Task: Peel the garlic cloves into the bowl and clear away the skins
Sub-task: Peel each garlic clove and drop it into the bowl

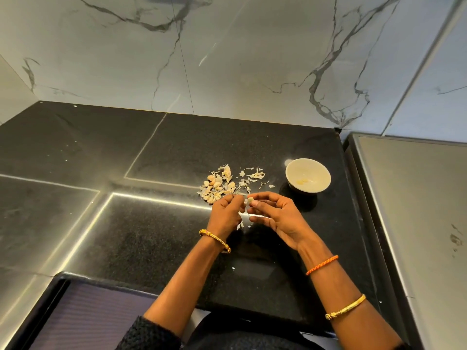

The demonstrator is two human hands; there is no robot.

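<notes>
On the black countertop (156, 243) lies a pile of unpeeled garlic cloves (216, 188) mixed with papery skins. More loose skins (254, 176) are scattered to its right. A white bowl (321, 175) stands further right, with two or three peeled cloves (302, 182) inside. Just in front of the pile, my right hand (276, 215) pinches a garlic clove (249, 200) between thumb and forefinger. My left hand (225, 213) pinches a strip of skin (240, 197) coming off that clove. A few skin flakes (241, 224) lie under my hands.
A marble backsplash (227, 59) rises behind the counter. A grey steel surface (417, 203) runs along the right side, past a raised edge. A dark recess (83, 317) opens at the front left. Small white specks dot the counter.
</notes>
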